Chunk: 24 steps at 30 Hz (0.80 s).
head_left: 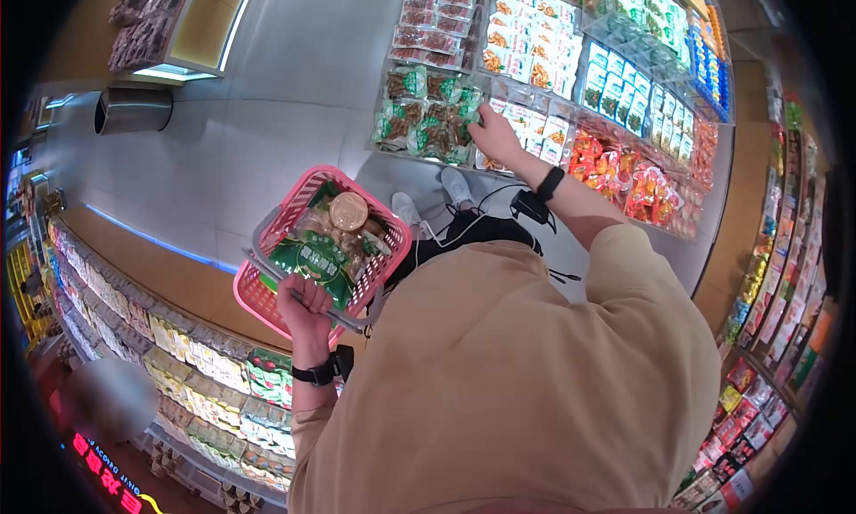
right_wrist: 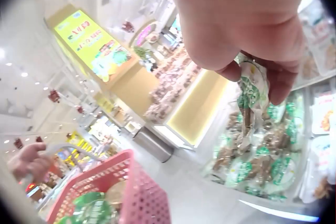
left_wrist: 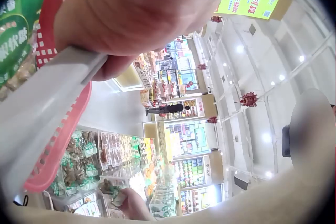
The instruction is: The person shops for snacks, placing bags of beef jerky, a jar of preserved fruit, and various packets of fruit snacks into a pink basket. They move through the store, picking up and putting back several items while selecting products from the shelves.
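My left hand [head_left: 305, 307] grips the grey handle [left_wrist: 50, 95] of a pink plastic basket [right_wrist: 149, 192] hanging at my left side. Inside the basket lie a large green snack bag [head_left: 308, 263], a round-lidded tub [head_left: 349, 211] and other packages. My right hand [head_left: 496, 135] is over the near end of the display, above a compartment of green-and-clear snack packets [head_left: 419, 126]. Between its thumb and fingers it pinches one small packet [right_wrist: 253, 95] with brown food inside, seen close up in the right wrist view. The packet hangs just above the others.
Neighbouring compartments hold white packets [head_left: 533, 46], red-orange packets [head_left: 602, 162] and blue-and-white packets [head_left: 615, 86]. A metal bin [head_left: 134, 111] stands on the grey floor at the left. Stocked shelves [head_left: 192, 358] run along the lower left, and more line the right side.
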Motion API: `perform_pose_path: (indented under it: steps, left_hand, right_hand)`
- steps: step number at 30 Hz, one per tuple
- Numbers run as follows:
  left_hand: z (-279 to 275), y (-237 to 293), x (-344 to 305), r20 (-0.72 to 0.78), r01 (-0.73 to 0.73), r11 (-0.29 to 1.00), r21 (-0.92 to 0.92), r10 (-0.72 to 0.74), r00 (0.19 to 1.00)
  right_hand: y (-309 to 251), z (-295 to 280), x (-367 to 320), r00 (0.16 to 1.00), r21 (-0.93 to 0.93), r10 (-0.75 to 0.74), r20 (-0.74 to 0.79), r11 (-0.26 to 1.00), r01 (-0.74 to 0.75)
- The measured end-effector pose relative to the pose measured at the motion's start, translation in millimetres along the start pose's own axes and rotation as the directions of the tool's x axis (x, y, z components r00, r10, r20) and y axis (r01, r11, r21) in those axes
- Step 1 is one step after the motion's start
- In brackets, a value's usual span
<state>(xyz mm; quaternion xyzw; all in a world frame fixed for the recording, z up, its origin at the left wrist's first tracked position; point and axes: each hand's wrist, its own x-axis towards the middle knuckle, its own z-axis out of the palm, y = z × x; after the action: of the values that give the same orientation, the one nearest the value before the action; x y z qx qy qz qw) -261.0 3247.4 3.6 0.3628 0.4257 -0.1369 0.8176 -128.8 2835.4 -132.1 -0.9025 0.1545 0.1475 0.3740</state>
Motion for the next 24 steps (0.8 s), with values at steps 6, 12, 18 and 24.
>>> perform_pose_path:
  steps: [6, 12, 18, 24]
  left_hand:
    - [0.4, 8.9, 12.7, 0.057, 0.036, 0.999, 0.003, -0.036, 0.998]
    - [3.5, 6.2, 20.7, 0.137, 0.095, 0.995, 0.040, -0.100, 0.986]
    - [6.5, 7.0, 21.8, 0.156, 0.123, 0.992, 0.028, -0.126, 0.980]
    - [0.6, 10.1, 18.3, 0.157, 0.079, 0.997, 0.007, -0.079, 0.984]
  right_hand:
    - [-89.6, 33.4, -59.6, 0.800, 0.189, -0.422, 0.426, 0.906, 0.378]
    - [-138.2, 137.7, -87.3, 0.473, 0.222, -0.523, 0.709, 0.802, 0.554]
    - [-121.2, 201.4, -107.6, 0.087, 0.273, -0.481, 0.872, 0.627, 0.730]
    - [-92.4, 87.9, -71.5, 0.601, 0.292, -0.583, 0.546, 0.806, 0.515]
